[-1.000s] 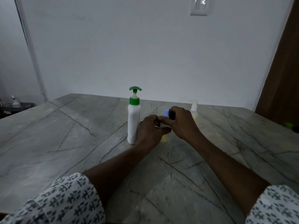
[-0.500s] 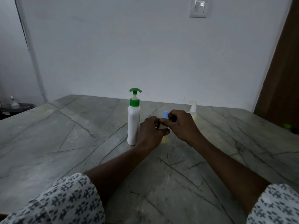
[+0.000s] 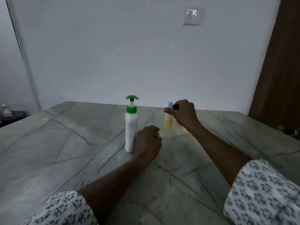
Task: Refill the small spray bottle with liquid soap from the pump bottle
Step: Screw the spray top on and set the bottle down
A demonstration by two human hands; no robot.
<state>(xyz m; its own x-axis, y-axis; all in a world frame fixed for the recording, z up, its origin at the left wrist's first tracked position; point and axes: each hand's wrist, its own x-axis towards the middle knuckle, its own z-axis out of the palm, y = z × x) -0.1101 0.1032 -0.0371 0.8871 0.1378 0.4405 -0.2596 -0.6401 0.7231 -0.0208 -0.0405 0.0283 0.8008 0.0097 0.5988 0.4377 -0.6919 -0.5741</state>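
1. Spray bottle [image 3: 168, 122], small and clear with yellowish liquid filling most of its body, stands past the middle of the marble table [image 3: 65, 151], to the right of the pump bottle and apart from it.
2. Nearest the camera, two patterned sleeves [image 3: 263, 192] frame the view at the bottom corners, with bare forearms reaching out over the table.
3. Left hand [image 3: 148, 142] rests as a loose fist on the table, fingers curled in on nothing, just beside the base of the pump bottle; whether it touches the bottle I cannot tell.
4. Pump bottle [image 3: 131, 127], white and opaque with a green collar and green pump head, stands upright; its contents cannot be seen.
5. Right hand [image 3: 183, 114] is farther out, fingers pinched on the spray bottle's top just under the blue cap [image 3: 170, 105].
6. Behind the right wrist a second yellowish container [image 3: 185, 129] shows only as a sliver.
7. On the white wall beyond the table hangs a light switch [image 3: 191, 15].
8. Compared with half a second ago, the left hand has let go of the spray bottle and drawn back toward the pump bottle, while the right hand alone keeps hold of it; the spray bottle now shows nearly whole instead of being hidden behind both hands.
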